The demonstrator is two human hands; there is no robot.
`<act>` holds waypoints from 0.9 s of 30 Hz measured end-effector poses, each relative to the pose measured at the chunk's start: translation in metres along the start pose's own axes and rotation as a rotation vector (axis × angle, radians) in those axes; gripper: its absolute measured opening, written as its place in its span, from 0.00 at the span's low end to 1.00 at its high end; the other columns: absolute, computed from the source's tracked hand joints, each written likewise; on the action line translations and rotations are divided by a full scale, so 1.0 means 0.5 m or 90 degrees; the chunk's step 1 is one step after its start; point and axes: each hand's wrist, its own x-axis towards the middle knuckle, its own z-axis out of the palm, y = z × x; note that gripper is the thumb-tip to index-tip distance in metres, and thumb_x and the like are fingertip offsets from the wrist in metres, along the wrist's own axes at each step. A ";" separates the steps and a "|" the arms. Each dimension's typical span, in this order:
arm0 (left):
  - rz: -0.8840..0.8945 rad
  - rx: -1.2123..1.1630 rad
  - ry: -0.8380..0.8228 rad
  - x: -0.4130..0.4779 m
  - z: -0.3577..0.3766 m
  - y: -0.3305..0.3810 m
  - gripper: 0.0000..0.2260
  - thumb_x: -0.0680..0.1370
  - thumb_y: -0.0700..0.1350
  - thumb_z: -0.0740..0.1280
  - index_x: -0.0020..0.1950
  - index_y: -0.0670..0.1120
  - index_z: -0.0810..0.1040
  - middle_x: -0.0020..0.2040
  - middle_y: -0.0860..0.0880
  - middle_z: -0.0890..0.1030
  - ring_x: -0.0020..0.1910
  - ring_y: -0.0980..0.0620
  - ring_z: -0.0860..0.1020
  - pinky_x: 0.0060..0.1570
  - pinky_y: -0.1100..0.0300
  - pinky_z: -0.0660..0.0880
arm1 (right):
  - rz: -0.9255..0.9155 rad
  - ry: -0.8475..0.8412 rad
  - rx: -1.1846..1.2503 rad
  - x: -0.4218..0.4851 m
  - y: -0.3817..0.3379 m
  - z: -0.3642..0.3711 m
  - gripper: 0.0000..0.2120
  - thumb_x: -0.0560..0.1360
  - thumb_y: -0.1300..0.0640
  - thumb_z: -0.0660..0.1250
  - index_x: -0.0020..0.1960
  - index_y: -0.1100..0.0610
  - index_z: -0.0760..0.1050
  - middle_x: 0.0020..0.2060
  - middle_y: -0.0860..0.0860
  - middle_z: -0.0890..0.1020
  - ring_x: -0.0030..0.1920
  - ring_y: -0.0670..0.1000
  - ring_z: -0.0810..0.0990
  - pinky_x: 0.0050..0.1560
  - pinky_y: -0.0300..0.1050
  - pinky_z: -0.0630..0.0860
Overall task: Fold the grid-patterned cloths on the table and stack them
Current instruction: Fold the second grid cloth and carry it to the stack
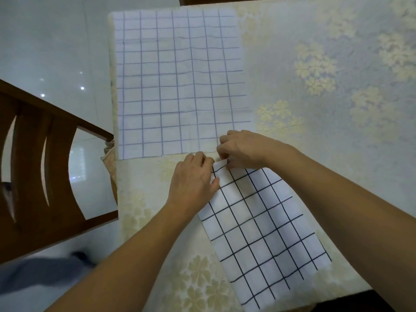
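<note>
A white cloth with a black grid lies folded into a long strip, running diagonally from the table's middle toward the near right edge. My left hand rests flat on its far left corner, fingers on the fabric. My right hand pinches the strip's far end between thumb and fingers. Beyond both hands a larger white cloth with a blue grid lies spread flat along the table's left side, reaching the far edge.
The table wears a pale cloth with cream flower prints. A brown wooden chair stands at the left, by the table's edge. Shiny white floor tiles lie beyond it. Another dark chair back shows at the top.
</note>
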 end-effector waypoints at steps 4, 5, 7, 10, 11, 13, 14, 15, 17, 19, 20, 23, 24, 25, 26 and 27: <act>0.016 -0.010 0.053 0.020 -0.037 -0.014 0.09 0.79 0.47 0.66 0.50 0.43 0.81 0.42 0.46 0.79 0.37 0.45 0.75 0.38 0.51 0.72 | 0.060 0.059 0.004 -0.019 0.007 -0.022 0.07 0.81 0.50 0.61 0.49 0.49 0.63 0.39 0.47 0.74 0.36 0.51 0.70 0.30 0.43 0.57; 0.017 -0.006 0.057 0.023 -0.050 -0.015 0.08 0.80 0.47 0.65 0.49 0.44 0.82 0.40 0.46 0.80 0.36 0.45 0.75 0.37 0.52 0.72 | 0.071 0.070 -0.004 -0.025 0.010 -0.029 0.07 0.82 0.49 0.59 0.49 0.48 0.62 0.38 0.49 0.76 0.34 0.52 0.70 0.29 0.44 0.57; 0.015 -0.004 0.057 0.026 -0.082 -0.010 0.08 0.81 0.46 0.64 0.52 0.46 0.82 0.39 0.48 0.80 0.35 0.46 0.76 0.35 0.54 0.71 | 0.094 0.079 -0.016 -0.041 0.015 -0.045 0.04 0.83 0.49 0.57 0.55 0.47 0.65 0.42 0.52 0.80 0.37 0.54 0.76 0.30 0.44 0.63; 0.063 0.009 0.069 0.007 -0.141 0.008 0.06 0.78 0.40 0.69 0.53 0.46 0.83 0.34 0.48 0.79 0.29 0.46 0.74 0.28 0.57 0.70 | 0.110 0.094 -0.031 -0.087 0.007 -0.075 0.12 0.84 0.49 0.55 0.64 0.44 0.73 0.50 0.51 0.84 0.46 0.56 0.81 0.39 0.46 0.75; 0.085 0.015 0.073 -0.007 -0.158 0.016 0.07 0.76 0.38 0.70 0.53 0.46 0.83 0.33 0.48 0.79 0.28 0.46 0.74 0.26 0.57 0.72 | 0.100 0.106 -0.045 -0.108 0.001 -0.082 0.13 0.84 0.50 0.55 0.63 0.45 0.74 0.50 0.50 0.84 0.46 0.56 0.81 0.41 0.48 0.78; 0.123 0.022 0.076 -0.040 -0.181 0.030 0.11 0.74 0.36 0.72 0.55 0.46 0.83 0.33 0.48 0.79 0.27 0.46 0.74 0.26 0.56 0.74 | 0.082 0.126 -0.066 -0.158 -0.015 -0.083 0.13 0.84 0.52 0.55 0.63 0.45 0.74 0.51 0.48 0.84 0.46 0.56 0.82 0.42 0.51 0.80; 0.138 0.027 0.072 -0.059 -0.188 0.038 0.13 0.73 0.36 0.72 0.56 0.46 0.82 0.33 0.48 0.79 0.28 0.46 0.74 0.26 0.56 0.74 | 0.075 0.137 -0.058 -0.184 -0.025 -0.078 0.14 0.83 0.53 0.56 0.66 0.45 0.73 0.54 0.48 0.83 0.48 0.56 0.82 0.42 0.52 0.80; 0.155 0.029 0.069 -0.080 -0.192 0.045 0.14 0.72 0.35 0.72 0.56 0.46 0.82 0.34 0.48 0.79 0.28 0.45 0.74 0.26 0.55 0.75 | 0.069 0.156 -0.041 -0.211 -0.035 -0.070 0.16 0.82 0.55 0.59 0.69 0.45 0.73 0.58 0.48 0.83 0.50 0.57 0.82 0.43 0.52 0.80; 0.214 0.023 0.092 -0.122 -0.192 0.059 0.15 0.70 0.34 0.74 0.55 0.44 0.82 0.34 0.47 0.79 0.29 0.44 0.75 0.25 0.55 0.75 | 0.058 0.215 -0.020 -0.264 -0.058 -0.048 0.22 0.78 0.60 0.68 0.71 0.48 0.74 0.61 0.51 0.82 0.55 0.59 0.82 0.44 0.54 0.81; 0.275 0.001 0.121 -0.160 -0.181 0.072 0.17 0.67 0.34 0.77 0.55 0.42 0.83 0.39 0.44 0.83 0.34 0.42 0.81 0.29 0.54 0.79 | 0.050 0.303 -0.015 -0.310 -0.078 -0.009 0.26 0.71 0.66 0.75 0.67 0.53 0.78 0.60 0.53 0.83 0.57 0.59 0.83 0.44 0.56 0.83; 0.298 -0.012 0.129 -0.176 -0.171 0.079 0.19 0.66 0.35 0.78 0.56 0.42 0.83 0.44 0.43 0.85 0.40 0.42 0.84 0.34 0.53 0.81 | 0.048 0.334 -0.019 -0.330 -0.087 0.014 0.28 0.68 0.68 0.77 0.66 0.55 0.79 0.60 0.53 0.83 0.58 0.59 0.83 0.46 0.56 0.83; 0.401 -0.053 0.115 -0.201 -0.132 0.094 0.23 0.66 0.34 0.78 0.61 0.42 0.83 0.58 0.46 0.84 0.57 0.45 0.83 0.54 0.53 0.81 | 0.037 0.389 -0.028 -0.381 -0.112 0.085 0.28 0.68 0.70 0.75 0.67 0.57 0.78 0.64 0.52 0.81 0.63 0.57 0.80 0.58 0.51 0.78; 0.445 -0.068 0.104 -0.206 -0.115 0.094 0.22 0.69 0.35 0.77 0.62 0.43 0.82 0.62 0.46 0.82 0.61 0.46 0.80 0.60 0.52 0.79 | 0.034 0.396 -0.028 -0.396 -0.119 0.110 0.27 0.70 0.70 0.71 0.68 0.57 0.77 0.65 0.52 0.80 0.65 0.57 0.79 0.62 0.49 0.75; 0.480 -0.078 0.088 -0.211 -0.099 0.093 0.21 0.72 0.35 0.74 0.64 0.43 0.81 0.65 0.47 0.80 0.65 0.46 0.78 0.63 0.51 0.77 | 0.032 0.396 -0.027 -0.409 -0.126 0.136 0.27 0.72 0.71 0.68 0.70 0.57 0.75 0.67 0.53 0.78 0.67 0.58 0.77 0.65 0.50 0.73; 0.501 -0.081 0.069 -0.216 -0.083 0.091 0.21 0.75 0.34 0.71 0.67 0.44 0.79 0.68 0.47 0.78 0.69 0.46 0.75 0.65 0.50 0.74 | 0.035 0.389 -0.024 -0.420 -0.132 0.161 0.27 0.73 0.72 0.66 0.71 0.57 0.74 0.69 0.54 0.77 0.69 0.58 0.75 0.67 0.52 0.72; 0.510 -0.074 0.046 -0.221 -0.067 0.089 0.21 0.76 0.34 0.66 0.69 0.44 0.77 0.71 0.47 0.75 0.72 0.46 0.72 0.68 0.48 0.72 | 0.040 0.379 -0.019 -0.429 -0.139 0.186 0.28 0.74 0.72 0.66 0.72 0.57 0.72 0.70 0.54 0.75 0.71 0.58 0.72 0.69 0.54 0.72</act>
